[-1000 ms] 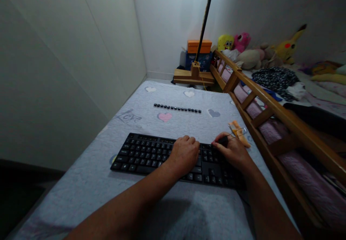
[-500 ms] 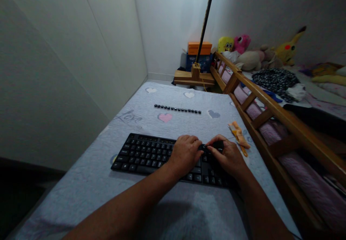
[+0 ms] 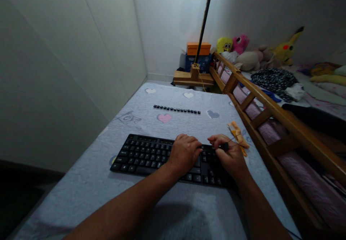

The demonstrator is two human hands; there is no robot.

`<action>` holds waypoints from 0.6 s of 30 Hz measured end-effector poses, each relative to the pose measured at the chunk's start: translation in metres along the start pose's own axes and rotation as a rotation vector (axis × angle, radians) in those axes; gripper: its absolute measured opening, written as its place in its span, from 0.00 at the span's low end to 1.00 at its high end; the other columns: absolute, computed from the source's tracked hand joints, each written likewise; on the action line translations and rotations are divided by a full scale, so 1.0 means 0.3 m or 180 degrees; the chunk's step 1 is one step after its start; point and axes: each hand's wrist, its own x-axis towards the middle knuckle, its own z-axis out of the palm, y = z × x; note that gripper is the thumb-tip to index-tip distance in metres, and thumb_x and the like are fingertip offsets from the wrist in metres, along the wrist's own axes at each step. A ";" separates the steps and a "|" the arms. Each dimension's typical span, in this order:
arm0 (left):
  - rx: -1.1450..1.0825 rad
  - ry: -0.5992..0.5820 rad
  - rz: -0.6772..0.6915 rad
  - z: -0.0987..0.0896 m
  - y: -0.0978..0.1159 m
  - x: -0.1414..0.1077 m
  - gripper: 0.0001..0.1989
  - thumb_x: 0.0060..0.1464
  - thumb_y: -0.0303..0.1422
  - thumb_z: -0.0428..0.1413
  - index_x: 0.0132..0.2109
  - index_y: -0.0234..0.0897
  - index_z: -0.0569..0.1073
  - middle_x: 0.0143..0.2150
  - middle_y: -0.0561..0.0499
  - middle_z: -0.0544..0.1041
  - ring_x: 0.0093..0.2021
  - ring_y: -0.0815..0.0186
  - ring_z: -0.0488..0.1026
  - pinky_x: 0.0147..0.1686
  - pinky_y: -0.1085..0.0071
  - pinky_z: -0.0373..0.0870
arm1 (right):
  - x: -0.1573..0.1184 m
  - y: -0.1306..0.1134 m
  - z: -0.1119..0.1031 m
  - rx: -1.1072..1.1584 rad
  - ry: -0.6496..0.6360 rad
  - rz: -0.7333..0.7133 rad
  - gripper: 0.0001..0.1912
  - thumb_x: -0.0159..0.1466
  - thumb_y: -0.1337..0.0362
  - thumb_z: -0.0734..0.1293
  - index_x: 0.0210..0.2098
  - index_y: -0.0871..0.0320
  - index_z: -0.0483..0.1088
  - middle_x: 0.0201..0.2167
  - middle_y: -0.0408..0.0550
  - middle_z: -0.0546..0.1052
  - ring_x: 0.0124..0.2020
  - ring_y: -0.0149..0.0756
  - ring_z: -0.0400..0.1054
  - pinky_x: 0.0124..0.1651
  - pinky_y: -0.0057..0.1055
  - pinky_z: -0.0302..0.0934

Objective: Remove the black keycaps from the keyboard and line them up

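Note:
A black keyboard (image 3: 150,153) lies on the bedsheet in front of me. My left hand (image 3: 185,150) rests on its upper middle part, fingers curled together over the top row and thumb beside them; the keys beneath are hidden. Over the right end of the board, my right hand (image 3: 225,152) is closed around a keycap puller (image 3: 224,146), whose black handle shows between the fingers and whose thin wires point right. Whether a small key is pinched at the fingertips cannot be made out. Beyond the keyboard, several black keycaps (image 3: 178,109) form a straight row.
An orange cloth (image 3: 240,135) with a yellow-handled tool (image 3: 234,135) lies to the right of my right hand. A wooden bed rail (image 3: 259,94) runs along the right side. Ahead stands a black pole (image 3: 204,22) on a wooden base (image 3: 183,75); a pale cabinet wall (image 3: 67,52) borders the left.
My right hand has drawn slightly right and away from my left fingertips, turning the puller with it. My left hand stays in place on the keyboard.

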 end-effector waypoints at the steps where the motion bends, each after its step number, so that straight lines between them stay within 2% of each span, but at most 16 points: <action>1: -0.0023 0.0006 0.0003 0.000 0.000 0.000 0.06 0.59 0.33 0.55 0.41 0.39 0.76 0.40 0.51 0.78 0.44 0.63 0.72 0.51 0.61 0.61 | 0.000 0.002 -0.001 -0.0035 -0.0013 -0.0027 0.08 0.55 0.72 0.59 0.22 0.56 0.64 0.39 0.47 0.74 0.43 0.38 0.69 0.49 0.36 0.61; 4: -0.0075 0.0038 -0.0006 0.000 0.002 0.001 0.06 0.59 0.33 0.54 0.41 0.39 0.76 0.40 0.51 0.78 0.44 0.62 0.72 0.51 0.61 0.61 | 0.000 -0.006 -0.001 -0.0426 -0.0098 -0.0132 0.10 0.55 0.74 0.59 0.25 0.56 0.68 0.41 0.48 0.72 0.45 0.39 0.67 0.50 0.37 0.60; 8: -0.0119 0.0066 -0.0056 -0.006 0.006 0.002 0.08 0.60 0.33 0.54 0.43 0.39 0.76 0.41 0.49 0.78 0.44 0.62 0.72 0.51 0.60 0.62 | 0.003 -0.020 0.008 -0.0785 -0.0276 -0.0370 0.12 0.56 0.72 0.63 0.37 0.55 0.72 0.38 0.47 0.69 0.42 0.38 0.66 0.46 0.35 0.62; 13: -0.0128 0.0088 -0.0069 -0.012 0.009 0.004 0.08 0.61 0.34 0.53 0.41 0.39 0.76 0.41 0.49 0.79 0.43 0.62 0.72 0.50 0.60 0.62 | 0.007 -0.010 0.019 -0.0853 -0.0354 -0.0409 0.06 0.59 0.69 0.65 0.36 0.54 0.72 0.35 0.46 0.69 0.38 0.37 0.67 0.43 0.33 0.63; 18: -0.0193 0.0107 0.0030 -0.006 0.006 0.002 0.08 0.60 0.34 0.53 0.43 0.39 0.75 0.42 0.50 0.78 0.45 0.62 0.72 0.52 0.60 0.62 | 0.016 -0.015 0.014 -0.0907 -0.0439 -0.0441 0.06 0.58 0.71 0.65 0.34 0.55 0.70 0.34 0.46 0.69 0.38 0.36 0.66 0.43 0.32 0.63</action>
